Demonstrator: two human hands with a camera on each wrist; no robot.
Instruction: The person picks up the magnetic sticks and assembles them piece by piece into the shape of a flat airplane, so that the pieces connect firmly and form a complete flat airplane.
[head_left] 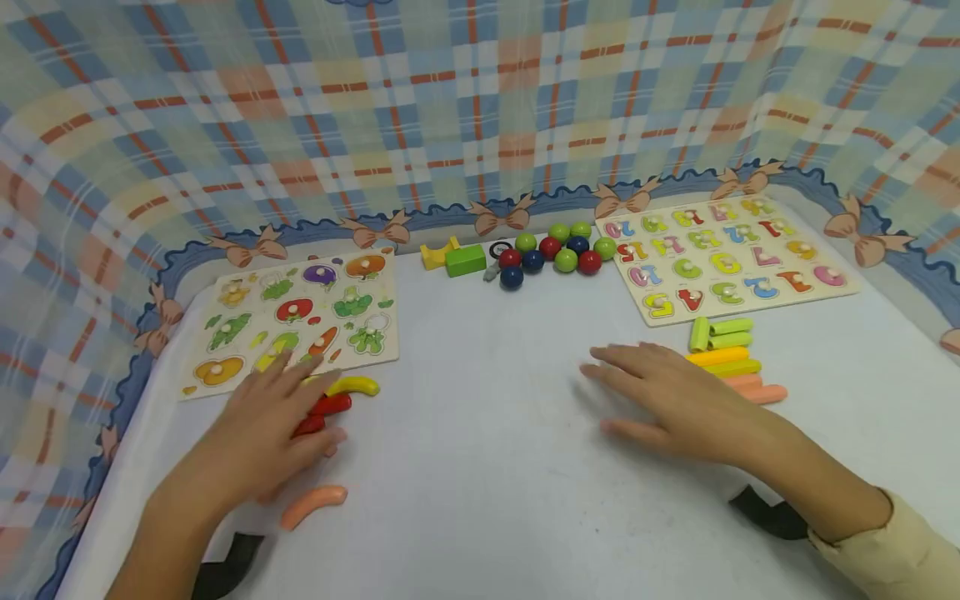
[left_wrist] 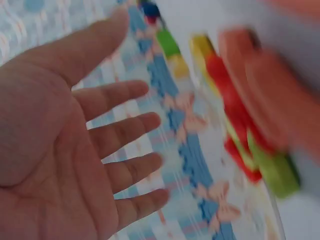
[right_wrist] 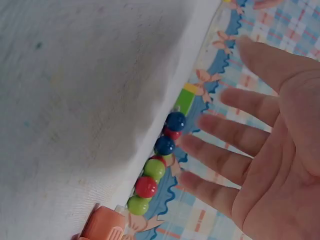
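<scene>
At left, the vegetable board (head_left: 378, 358) lies flat, its knobbed pieces bright and cartoonish. The left hand (head_left: 258, 433) is over its near edge with fingers spread wide, palm bare. Around and beneath that hand lie glossy red pieces (head_left: 332, 404), a curved yellow piece (head_left: 356, 384) and, nearer the wearer, a curved peach piece (head_left: 315, 504).

Mid-table, at the far edge, stand a yellow block (head_left: 439, 252), a green block (head_left: 466, 260) and a cluster of shiny balls (head_left: 551, 247).

The right hand (head_left: 667, 404) is just as wide and holds nothing, beside smooth green sticks (head_left: 729, 341) and peach sticks (head_left: 765, 393), below the number board (head_left: 708, 307).

The moment seems a pause between grasps; taking any piece would call for lowering a hand and pinching.
</scene>
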